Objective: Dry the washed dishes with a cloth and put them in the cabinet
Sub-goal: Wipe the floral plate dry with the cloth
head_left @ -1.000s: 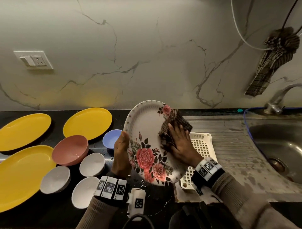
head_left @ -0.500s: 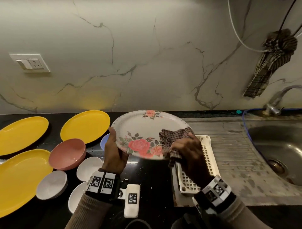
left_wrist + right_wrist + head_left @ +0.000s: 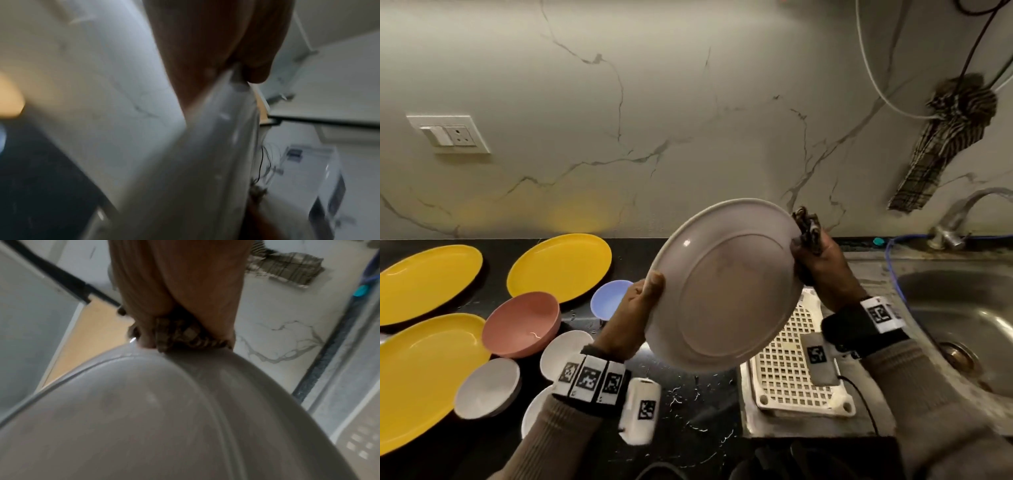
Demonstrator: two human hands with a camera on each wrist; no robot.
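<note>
Flipped since before, the plate (image 3: 724, 284) now shows its plain underside; left hand (image 3: 631, 317) grips its rim, right hand (image 3: 822, 270) pinches cloth (image 3: 806, 226) there.

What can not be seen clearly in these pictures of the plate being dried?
- Plate front: head view shows only its plain underside; the decorated face points away.
- Left hand fingers: head view, behind the plate; left wrist view is motion-blurred.
- Checked cloth: head view, mostly hidden by the plate rim and the right hand.
- Cabinet: in no view recognisable.
- Lowest white bowl: head view, covered by the left sleeve.
</note>
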